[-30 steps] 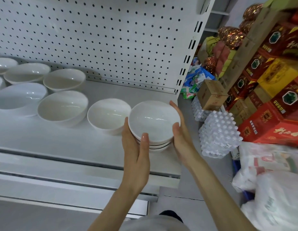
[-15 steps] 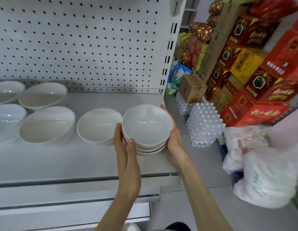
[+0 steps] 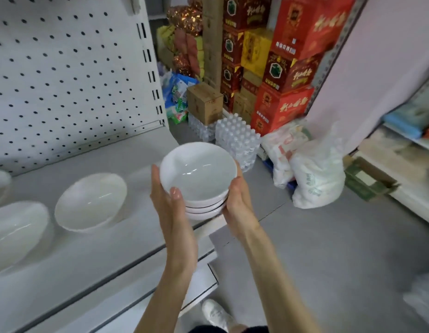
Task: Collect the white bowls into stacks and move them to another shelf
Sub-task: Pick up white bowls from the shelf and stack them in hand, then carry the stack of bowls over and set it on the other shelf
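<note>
The stack of white bowls (image 3: 198, 179) was held over the right end of the shelf (image 3: 136, 162), the left hand (image 3: 172, 212) and right hand (image 3: 237, 205) clamped on its opposite sides. Two loose bowls (image 3: 91, 200) sat on the shelf to the left. Red boxes (image 3: 280, 109) and plastic bags (image 3: 314, 171) stood on the floor beyond.

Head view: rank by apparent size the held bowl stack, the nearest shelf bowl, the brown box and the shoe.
1. bowl stack and shelf bowl: alike, and the stack is nearer the camera, so unranked.
2. brown box
3. shoe, partly hidden
</note>
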`<state>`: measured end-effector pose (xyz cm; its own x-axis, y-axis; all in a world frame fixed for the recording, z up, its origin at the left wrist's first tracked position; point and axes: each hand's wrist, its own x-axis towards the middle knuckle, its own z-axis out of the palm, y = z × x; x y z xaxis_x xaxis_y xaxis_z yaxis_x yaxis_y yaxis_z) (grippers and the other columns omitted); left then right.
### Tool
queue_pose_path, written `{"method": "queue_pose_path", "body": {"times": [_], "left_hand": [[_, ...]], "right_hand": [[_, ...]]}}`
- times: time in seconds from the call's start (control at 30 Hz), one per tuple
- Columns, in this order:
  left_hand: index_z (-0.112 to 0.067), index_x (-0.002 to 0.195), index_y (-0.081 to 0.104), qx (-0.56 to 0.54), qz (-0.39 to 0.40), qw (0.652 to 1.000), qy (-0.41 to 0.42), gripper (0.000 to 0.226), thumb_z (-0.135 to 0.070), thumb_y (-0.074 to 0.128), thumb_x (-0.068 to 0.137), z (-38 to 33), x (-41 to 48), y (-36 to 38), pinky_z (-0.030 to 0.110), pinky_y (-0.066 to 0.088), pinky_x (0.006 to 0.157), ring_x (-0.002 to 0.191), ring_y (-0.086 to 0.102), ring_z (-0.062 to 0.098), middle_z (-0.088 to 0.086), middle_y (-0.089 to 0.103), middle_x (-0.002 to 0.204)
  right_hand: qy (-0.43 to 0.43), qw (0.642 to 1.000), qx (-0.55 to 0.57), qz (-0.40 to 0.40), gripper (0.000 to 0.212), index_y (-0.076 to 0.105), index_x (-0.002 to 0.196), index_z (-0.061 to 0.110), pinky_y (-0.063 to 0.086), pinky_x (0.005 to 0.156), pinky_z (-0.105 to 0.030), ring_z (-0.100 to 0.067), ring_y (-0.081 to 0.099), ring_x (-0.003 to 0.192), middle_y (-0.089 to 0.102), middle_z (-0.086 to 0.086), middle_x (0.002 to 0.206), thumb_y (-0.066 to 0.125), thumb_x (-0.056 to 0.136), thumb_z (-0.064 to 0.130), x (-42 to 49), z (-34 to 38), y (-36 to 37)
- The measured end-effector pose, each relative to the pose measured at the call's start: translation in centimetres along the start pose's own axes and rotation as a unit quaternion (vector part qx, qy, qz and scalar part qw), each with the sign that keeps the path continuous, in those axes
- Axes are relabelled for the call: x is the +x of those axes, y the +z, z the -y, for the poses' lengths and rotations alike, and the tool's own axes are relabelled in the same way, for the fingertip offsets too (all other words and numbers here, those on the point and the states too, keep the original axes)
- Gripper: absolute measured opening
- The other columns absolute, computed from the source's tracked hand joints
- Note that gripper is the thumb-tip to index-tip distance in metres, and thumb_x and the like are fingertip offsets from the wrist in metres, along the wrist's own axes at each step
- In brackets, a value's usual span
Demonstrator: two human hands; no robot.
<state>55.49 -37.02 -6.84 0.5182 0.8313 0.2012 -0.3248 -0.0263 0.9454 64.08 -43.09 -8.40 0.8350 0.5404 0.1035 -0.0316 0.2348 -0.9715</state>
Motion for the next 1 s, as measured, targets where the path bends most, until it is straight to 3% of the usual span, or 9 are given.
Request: {"method": "queue_pose_path", "body": {"times": [0.03, 0.1, 0.2, 0.3, 0.43, 0.6, 0.73, 0.87, 1.0], "left_hand": [[-0.055, 0.13, 0.03, 0.007, 0.024, 1.0, 0.002, 0.054, -0.068, 0.044, 0.08, -0.2, -0.2, 1.4, 0.042, 0.029, 0.116, 0.141, 0.03, 0.007, -0.017, 0.031, 0.15], [-0.055, 0.13, 0.029, 0.018, 0.071, 0.997, 0.009, 0.053, -0.067, 0.039, 0.08, -0.6, -1.0, 4.8, 0.039, 0.036, 0.111, 0.137, 0.035, 0.009, -0.024, 0.034, 0.139], [-0.049, 0.133, 0.027, 0.018, 0.132, 0.991, 0.029, 0.052, -0.063, 0.033, 0.083, -1.0, -3.4, 10.6, 0.026, 0.041, 0.102, 0.129, 0.04, -0.001, -0.028, 0.035, 0.135], [-0.038, 0.138, 0.029, -0.014, 0.193, 0.981, 0.02, 0.057, -0.06, 0.03, 0.086, -0.7, -6.0, 16.6, 0.029, 0.039, 0.107, 0.132, 0.039, 0.003, -0.01, 0.036, 0.145], [-0.048, 0.131, 0.031, -0.037, 0.264, 0.963, 0.03, 0.043, -0.057, 0.03, 0.089, 0.5, -10.1, 26.0, 0.029, 0.039, 0.107, 0.132, 0.041, 0.004, -0.004, 0.038, 0.145], [-0.037, 0.138, 0.031, -0.097, 0.326, 0.94, -0.001, 0.058, -0.059, 0.034, 0.084, 3.3, -16.4, 39.3, 0.012, 0.036, 0.104, 0.133, 0.038, -0.001, -0.005, 0.035, 0.149], [-0.03, 0.141, 0.027, -0.122, 0.375, 0.919, -0.024, 0.068, -0.059, 0.04, 0.081, 4.6, -20.2, 49.1, 0.014, 0.035, 0.105, 0.134, 0.037, -0.002, -0.006, 0.032, 0.15], [-0.027, 0.141, 0.025, -0.115, 0.432, 0.894, -0.042, 0.081, -0.059, 0.048, 0.07, 5.9, -22.0, 57.5, 0.004, 0.037, 0.091, 0.118, 0.043, -0.017, -0.011, 0.036, 0.141], [-0.029, 0.139, 0.025, -0.14, 0.494, 0.857, -0.041, 0.085, -0.059, 0.064, 0.07, 8.5, -22.2, 66.3, 0.01, 0.042, 0.093, 0.118, 0.048, -0.011, -0.014, 0.043, 0.136]], "right_hand": [[-0.009, 0.999, 0.007, -0.032, 0.042, 0.046, 0.134, 0.028, 0.044, 0.104, -0.034, -0.013, 0.053, 0.125, 0.059, 0.002, 0.131, 0.038, 0.095, 0.04, -0.3, 0.7, -1.3], [-0.026, 0.994, -0.014, -0.108, 0.045, 0.046, 0.136, 0.021, 0.041, 0.108, -0.042, -0.015, 0.051, 0.127, 0.057, 0.0, 0.133, 0.037, 0.095, 0.037, -1.1, 2.4, -4.4], [-0.059, 0.975, -0.022, -0.214, 0.06, 0.048, 0.136, 0.019, 0.037, 0.109, -0.052, -0.022, 0.049, 0.129, 0.056, -0.003, 0.135, 0.041, 0.082, 0.044, -2.4, 4.9, -9.5], [-0.076, 0.952, -0.005, -0.296, 0.063, 0.052, 0.132, 0.022, 0.04, 0.107, -0.051, -0.02, 0.053, 0.125, 0.06, 0.001, 0.13, 0.044, 0.074, 0.047, -3.6, 7.6, -15.3], [-0.108, 0.926, -0.022, -0.362, 0.069, 0.051, 0.132, 0.023, 0.045, 0.104, -0.047, -0.017, 0.057, 0.12, 0.062, 0.003, 0.126, 0.045, 0.068, 0.047, -5.1, 10.9, -24.4], [-0.153, 0.898, -0.054, -0.409, 0.071, 0.052, 0.128, 0.022, 0.048, 0.101, -0.04, -0.013, 0.059, 0.115, 0.064, 0.004, 0.121, 0.048, 0.065, 0.053, -6.9, 14.6, -38.2], [-0.188, 0.88, -0.128, -0.416, 0.093, 0.046, 0.134, 0.015, 0.044, 0.088, -0.012, 0.002, 0.057, 0.112, 0.06, 0.01, 0.123, 0.061, 0.066, 0.076, -7.8, 18.3, -47.6], [-0.179, 0.883, -0.156, -0.404, 0.071, 0.042, 0.136, 0.018, 0.042, 0.084, -0.005, 0.01, 0.055, 0.108, 0.057, 0.016, 0.121, 0.055, 0.069, 0.039, -7.5, 20.5, -56.1], [-0.186, 0.867, -0.169, -0.431, 0.077, 0.043, 0.137, 0.017, 0.044, 0.084, -0.009, 0.004, 0.057, 0.11, 0.059, 0.01, 0.124, 0.057, 0.064, 0.036, -4.8, 21.5, -64.5]]}}
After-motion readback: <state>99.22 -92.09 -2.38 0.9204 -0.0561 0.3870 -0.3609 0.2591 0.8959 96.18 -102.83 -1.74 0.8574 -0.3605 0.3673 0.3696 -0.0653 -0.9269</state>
